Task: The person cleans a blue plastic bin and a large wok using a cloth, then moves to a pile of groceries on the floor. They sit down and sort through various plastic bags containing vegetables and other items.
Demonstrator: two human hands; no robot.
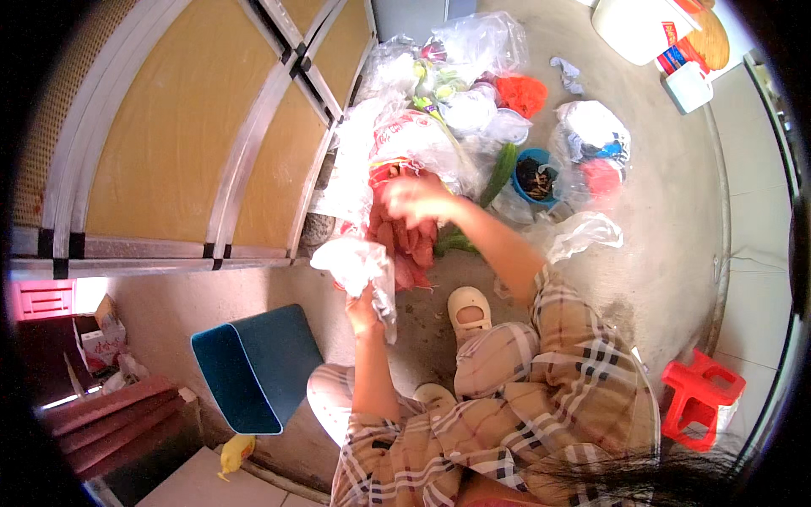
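My left hand (363,312) grips a crumpled clear plastic bag (358,266) and holds it up in front of my body. My right hand (415,198), blurred, is over the mouth of a red mesh sack (405,244) on the floor; its fingers look partly curled, and whether they hold anything cannot be told. The sack appears to hold several reddish, elongated vegetables. Just past it lies a white plastic bag with red print (412,133). A long green cucumber or gourd (502,172) lies right of the sack, beside a blue bowl (535,177) with dark dry pieces.
Left stands a cabinet with yellow panels (171,120); nearer is a dark blue box-like seat (260,367). Plastic bags with vegetables (443,82), an orange-red bag (521,95) and a knotted clear bag (592,139) lie ahead. A red plastic stool (700,399) stands right, a white bucket (640,28) far right.
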